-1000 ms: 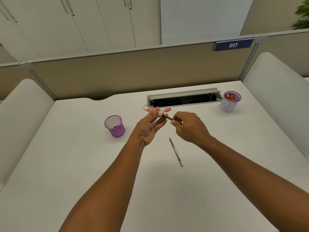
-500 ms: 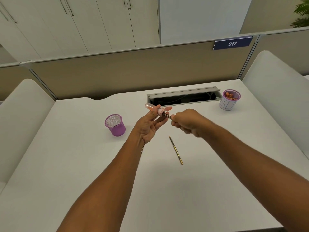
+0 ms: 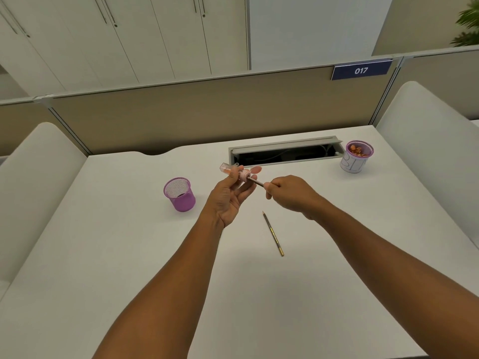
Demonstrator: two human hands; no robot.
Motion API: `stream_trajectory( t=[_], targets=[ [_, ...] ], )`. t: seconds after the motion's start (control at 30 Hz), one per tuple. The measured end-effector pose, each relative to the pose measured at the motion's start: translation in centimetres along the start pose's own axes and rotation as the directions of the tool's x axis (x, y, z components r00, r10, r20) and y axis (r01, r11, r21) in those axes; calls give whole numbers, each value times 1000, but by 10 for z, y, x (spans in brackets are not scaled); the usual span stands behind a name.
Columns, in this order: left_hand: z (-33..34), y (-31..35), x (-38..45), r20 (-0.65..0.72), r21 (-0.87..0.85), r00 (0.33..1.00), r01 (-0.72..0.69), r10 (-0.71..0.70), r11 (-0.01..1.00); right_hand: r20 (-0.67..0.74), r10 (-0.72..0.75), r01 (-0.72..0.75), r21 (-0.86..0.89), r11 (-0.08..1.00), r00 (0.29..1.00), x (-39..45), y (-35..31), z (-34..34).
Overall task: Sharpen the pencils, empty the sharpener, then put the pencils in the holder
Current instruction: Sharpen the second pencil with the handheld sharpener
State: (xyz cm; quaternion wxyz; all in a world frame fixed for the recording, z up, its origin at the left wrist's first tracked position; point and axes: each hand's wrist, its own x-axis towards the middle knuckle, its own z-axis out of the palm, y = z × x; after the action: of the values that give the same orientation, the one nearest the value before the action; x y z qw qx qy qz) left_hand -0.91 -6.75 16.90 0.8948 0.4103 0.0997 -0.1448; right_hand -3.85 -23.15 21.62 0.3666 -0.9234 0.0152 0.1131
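On the white bench stand a purple mesh holder at left and a cup of shavings at far right. Above the middle, the left hand grips the pink sharpener, fingers curled round it. The right hand pinches a pencil seated in it, and a second pencil lies nearer, apart.

Bare desk lies open between the purple mesh holder and the loose pencil.
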Motion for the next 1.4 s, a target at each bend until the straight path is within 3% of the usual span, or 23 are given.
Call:
stream_trajectory(
  t=[0.13, 0.7, 1.07, 1.27, 1.4],
  targets=[
    [-4, 2, 2, -62, -33, 998, -17, 15, 999, -57, -110, 105, -86, 991, 992, -1, 11, 5],
    [0, -2, 4, -78, -103, 997, -4, -4, 995, -147, -127, 140, 81, 987, 981, 0, 29, 20],
    [0, -1, 5, -58, -60, 998, 6, -10, 998, -229, -219, 194, -129, 973, 948, 5, 28, 21],
    [1, -2, 6, -45, -31, 999, -9, 7, 999, -399, -357, 284, -232, 930, 844, 4, 18, 17],
    [3, -1, 8, -92, -33, 996, -6, 3, 999, -385, -406, 281, -342, 897, 829, 2, 11, 13]
  ],
)
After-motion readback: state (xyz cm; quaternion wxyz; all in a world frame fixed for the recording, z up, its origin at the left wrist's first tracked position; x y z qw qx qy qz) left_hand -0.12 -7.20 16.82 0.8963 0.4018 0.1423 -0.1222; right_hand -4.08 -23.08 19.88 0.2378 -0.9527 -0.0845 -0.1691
